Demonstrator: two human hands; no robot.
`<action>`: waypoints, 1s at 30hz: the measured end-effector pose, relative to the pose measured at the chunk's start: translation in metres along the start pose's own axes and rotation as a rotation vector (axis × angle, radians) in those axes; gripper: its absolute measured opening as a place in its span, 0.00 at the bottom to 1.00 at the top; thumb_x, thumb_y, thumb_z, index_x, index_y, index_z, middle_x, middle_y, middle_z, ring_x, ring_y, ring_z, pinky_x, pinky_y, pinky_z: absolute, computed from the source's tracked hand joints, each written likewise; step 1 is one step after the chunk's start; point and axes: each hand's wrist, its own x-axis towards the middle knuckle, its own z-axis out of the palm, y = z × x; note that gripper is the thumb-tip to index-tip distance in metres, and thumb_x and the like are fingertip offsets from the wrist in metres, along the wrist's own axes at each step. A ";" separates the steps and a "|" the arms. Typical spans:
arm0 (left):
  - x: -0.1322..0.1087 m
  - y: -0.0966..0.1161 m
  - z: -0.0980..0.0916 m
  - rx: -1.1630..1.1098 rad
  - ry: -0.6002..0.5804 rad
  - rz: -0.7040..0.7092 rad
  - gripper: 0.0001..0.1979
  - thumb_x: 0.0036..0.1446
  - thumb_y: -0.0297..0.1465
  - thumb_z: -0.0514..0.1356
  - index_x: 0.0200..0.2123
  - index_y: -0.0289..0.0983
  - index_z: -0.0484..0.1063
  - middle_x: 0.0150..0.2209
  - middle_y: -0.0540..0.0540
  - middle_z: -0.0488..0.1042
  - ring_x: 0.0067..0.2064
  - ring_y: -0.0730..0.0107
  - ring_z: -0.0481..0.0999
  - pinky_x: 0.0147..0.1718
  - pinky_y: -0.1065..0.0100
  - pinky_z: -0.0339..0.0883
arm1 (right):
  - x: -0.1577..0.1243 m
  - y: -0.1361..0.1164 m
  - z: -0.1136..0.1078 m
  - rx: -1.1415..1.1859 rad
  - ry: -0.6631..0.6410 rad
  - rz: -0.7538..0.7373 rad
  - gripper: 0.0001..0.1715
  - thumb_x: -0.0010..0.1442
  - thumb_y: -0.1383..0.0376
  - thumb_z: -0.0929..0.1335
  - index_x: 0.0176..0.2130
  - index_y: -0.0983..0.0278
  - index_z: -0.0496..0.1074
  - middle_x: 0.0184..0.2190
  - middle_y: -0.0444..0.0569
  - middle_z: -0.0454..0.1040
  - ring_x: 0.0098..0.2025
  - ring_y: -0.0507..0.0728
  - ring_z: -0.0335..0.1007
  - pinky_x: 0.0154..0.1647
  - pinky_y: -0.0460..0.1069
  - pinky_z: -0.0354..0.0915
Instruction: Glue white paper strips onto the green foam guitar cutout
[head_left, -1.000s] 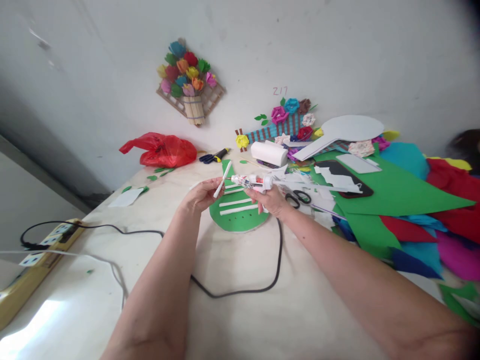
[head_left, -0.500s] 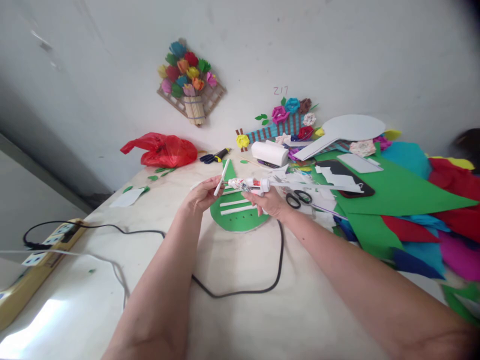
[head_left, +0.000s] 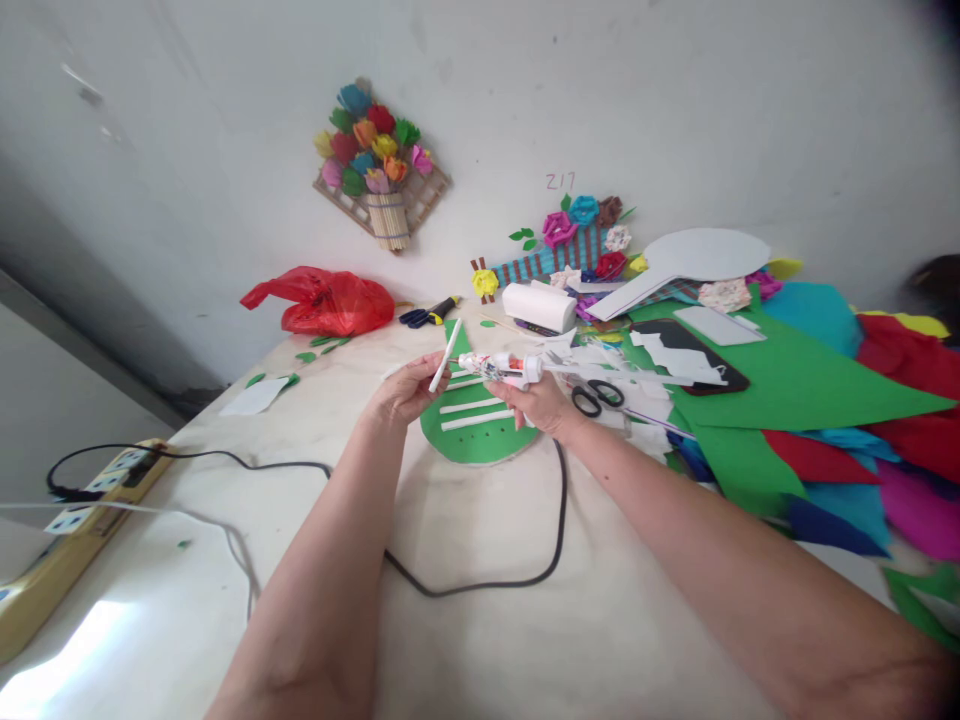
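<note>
Between the fingers of my left hand (head_left: 411, 388) is a thin white paper stick (head_left: 447, 354), held tilted. My right hand (head_left: 541, 405) is wrapped round a white glue gun (head_left: 517, 370), whose nozzle points left at the stick; a long clear glue stick (head_left: 600, 374) juts from its rear. Whether the nozzle touches the paper stick I cannot tell. Beneath both hands lies a green paper piece (head_left: 487, 448) with a rounded end and a narrow neck. Several white strips (head_left: 474, 406) lie across it, above a row of small dark dots.
Black-handled scissors (head_left: 598, 398) and paper scraps lie right of my right hand, beside a dark phone (head_left: 694, 350) and coloured sheets (head_left: 817, 390). A black cable (head_left: 487, 586) loops over the table near my forearms. Pliers (head_left: 431, 312), a red bag (head_left: 330, 300) and a power strip (head_left: 112, 490) stand farther off.
The glue gun has shifted very slightly to the right, its nozzle a bit along the paper stick. Both hands keep their grip, and everything else stays as it was.
</note>
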 end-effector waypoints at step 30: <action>0.006 -0.002 -0.009 0.034 -0.013 0.051 0.07 0.51 0.17 0.54 0.26 0.29 0.70 0.20 0.47 0.69 0.22 0.78 0.69 0.21 0.79 0.67 | -0.005 -0.006 0.005 -0.061 -0.122 0.042 0.18 0.47 0.55 0.69 0.31 0.68 0.73 0.19 0.43 0.69 0.13 0.47 0.58 0.08 0.43 0.55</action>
